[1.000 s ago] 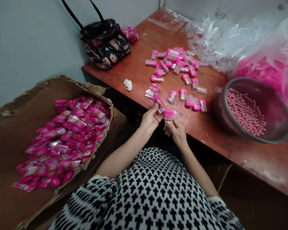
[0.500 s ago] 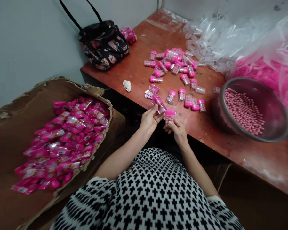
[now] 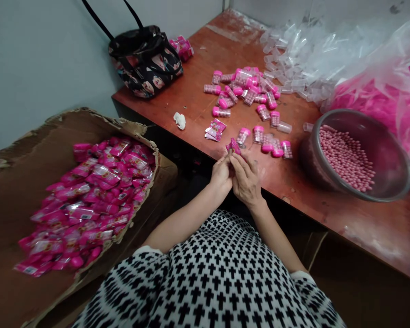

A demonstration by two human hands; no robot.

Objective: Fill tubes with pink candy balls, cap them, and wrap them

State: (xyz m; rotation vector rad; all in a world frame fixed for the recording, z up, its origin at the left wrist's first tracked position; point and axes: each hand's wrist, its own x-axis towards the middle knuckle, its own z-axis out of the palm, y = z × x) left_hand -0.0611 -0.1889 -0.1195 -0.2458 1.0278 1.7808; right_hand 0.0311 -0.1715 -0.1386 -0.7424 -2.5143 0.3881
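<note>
My left hand [image 3: 222, 175] and my right hand [image 3: 248, 180] are together at the table's front edge, fingers closed around a small pink printed packet [image 3: 233, 146]. Only the packet's upper end sticks out past the fingers. The small bead-filled jar with a pink cap that was in my right hand is hidden now. Just beyond lie a few flat pink packets [image 3: 216, 130]. Close to my fingers stand capped jars of pink beads, one jar [image 3: 243, 136] nearest and another jar [image 3: 258, 134] to its right.
A heap of filled jars [image 3: 249, 86] lies mid-table. Behind are clear empty tubes [image 3: 304, 59] and a bag of pink caps [image 3: 372, 100]. A grey bowl [image 3: 392, 168] of pink beads stands right. At left are a cardboard box [image 3: 27, 150] of filled packets and a floral handbag [image 3: 146, 64].
My hands have come together. The packet in my left hand now sits between both hands, and the jar in my right hand has gone out of sight.
</note>
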